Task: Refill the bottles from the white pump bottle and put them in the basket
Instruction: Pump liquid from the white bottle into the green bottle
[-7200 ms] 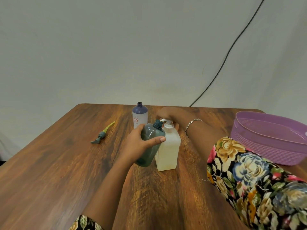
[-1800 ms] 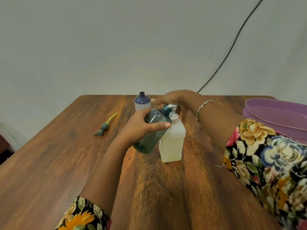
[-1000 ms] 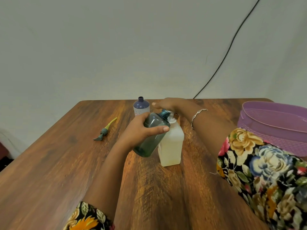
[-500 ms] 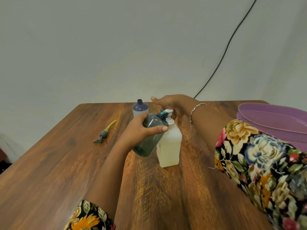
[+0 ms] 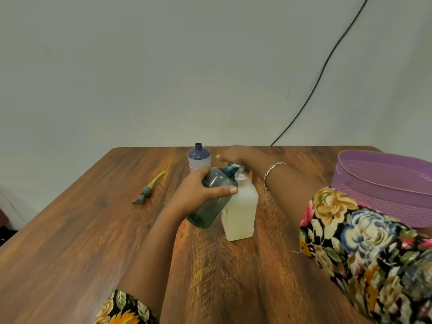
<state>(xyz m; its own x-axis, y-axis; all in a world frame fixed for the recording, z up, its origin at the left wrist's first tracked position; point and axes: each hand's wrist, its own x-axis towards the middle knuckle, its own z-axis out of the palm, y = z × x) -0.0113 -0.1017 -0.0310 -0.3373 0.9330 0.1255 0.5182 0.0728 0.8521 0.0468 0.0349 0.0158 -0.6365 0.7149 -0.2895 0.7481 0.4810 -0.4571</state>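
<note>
Left hand point(image 5: 198, 195) is wrapped around the green bottle point(image 5: 211, 204), which is lifted off the table point(image 5: 70, 253) and tipped so its open neck meets the spout of the white pump bottle point(image 5: 240, 213). Right hand point(image 5: 233, 156) lies across the pump top, fingers fairly straight, pressing rather than gripping.

Here's the danger: the neck is narrow, and whether the spout sits inside it or only against the rim is hard to tell. If the tilted bottle drifts on a press, the liquid likely runs down the outside and onto the wood. Nothing holds the white bottle's body either, so an off-centre push could rock or tip it.

The purple bottle point(image 5: 199, 157) stands uncapped just behind the hands, close enough for a knuckle to knock it. A loose pump point(image 5: 148, 190) lies well off to the left. The basket point(image 5: 385, 202) waits far right with no bottle visible in it, so most of the job looks undone.
</note>
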